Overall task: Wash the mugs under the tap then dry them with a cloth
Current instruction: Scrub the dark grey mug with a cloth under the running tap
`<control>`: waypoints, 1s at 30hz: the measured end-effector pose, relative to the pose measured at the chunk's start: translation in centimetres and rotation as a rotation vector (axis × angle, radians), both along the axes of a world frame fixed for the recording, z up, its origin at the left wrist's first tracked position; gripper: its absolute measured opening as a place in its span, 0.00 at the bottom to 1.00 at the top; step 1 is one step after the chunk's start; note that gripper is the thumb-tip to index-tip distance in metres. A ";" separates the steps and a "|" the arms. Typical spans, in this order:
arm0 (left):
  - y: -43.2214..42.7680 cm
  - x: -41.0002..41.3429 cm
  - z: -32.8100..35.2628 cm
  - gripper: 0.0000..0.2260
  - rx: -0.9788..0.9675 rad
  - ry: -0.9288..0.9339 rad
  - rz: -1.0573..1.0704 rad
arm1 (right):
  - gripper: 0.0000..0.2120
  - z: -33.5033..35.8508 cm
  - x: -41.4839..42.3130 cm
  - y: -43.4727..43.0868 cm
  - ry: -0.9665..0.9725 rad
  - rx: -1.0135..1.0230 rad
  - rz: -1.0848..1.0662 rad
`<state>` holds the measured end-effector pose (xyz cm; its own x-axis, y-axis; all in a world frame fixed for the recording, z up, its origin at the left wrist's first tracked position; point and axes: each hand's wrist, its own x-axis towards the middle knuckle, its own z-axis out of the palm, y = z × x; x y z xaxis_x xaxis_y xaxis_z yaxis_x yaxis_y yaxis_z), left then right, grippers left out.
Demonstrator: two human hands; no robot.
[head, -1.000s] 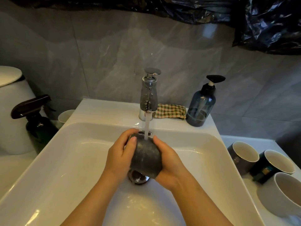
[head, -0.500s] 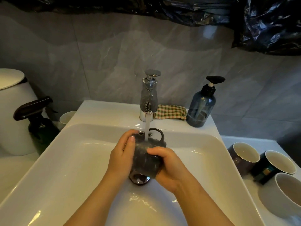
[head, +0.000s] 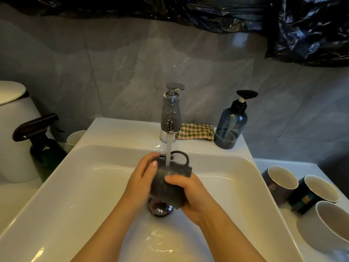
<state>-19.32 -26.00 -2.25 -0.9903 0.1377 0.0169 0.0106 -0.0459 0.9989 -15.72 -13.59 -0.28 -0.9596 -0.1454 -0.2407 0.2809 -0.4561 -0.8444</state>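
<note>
Over the middle of the white sink (head: pixel 75 186), just above the drain (head: pixel 160 209), I hold the dark grey mug (head: pixel 170 180) on its side between both hands. My left hand (head: pixel 139 178) curls round its left wall, and my right hand (head: pixel 190 193) grips the right side nearer me, thumb across the front. The handle (head: pixel 183 156) stands up at the far end. Water (head: pixel 168 148) from the tap (head: pixel 171 114) lands on the mug between my hands. The checked cloth (head: pixel 196 131) lies beside the tap's base, well clear of my hands.
</note>
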 end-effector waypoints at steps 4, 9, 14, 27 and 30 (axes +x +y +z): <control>-0.1 0.3 1.2 0.12 0.275 -0.426 -0.051 | 0.09 -0.5 0.4 -0.2 0.224 0.724 0.125; 0.4 -0.5 0.4 0.10 0.122 -0.301 0.145 | 0.18 -0.5 0.4 -0.8 0.123 0.367 0.178; -0.6 -0.3 -1.1 0.12 -0.148 0.212 0.051 | 0.25 0.1 0.3 -0.2 -0.193 -0.418 0.030; 0.1 0.1 0.7 0.11 0.016 -0.068 0.014 | 0.11 -0.6 -0.1 -1.1 -0.107 0.004 -0.073; 0.2 0.0 1.0 0.15 -0.012 0.008 -0.017 | 0.12 -0.2 0.0 -0.3 -0.113 -0.128 -0.095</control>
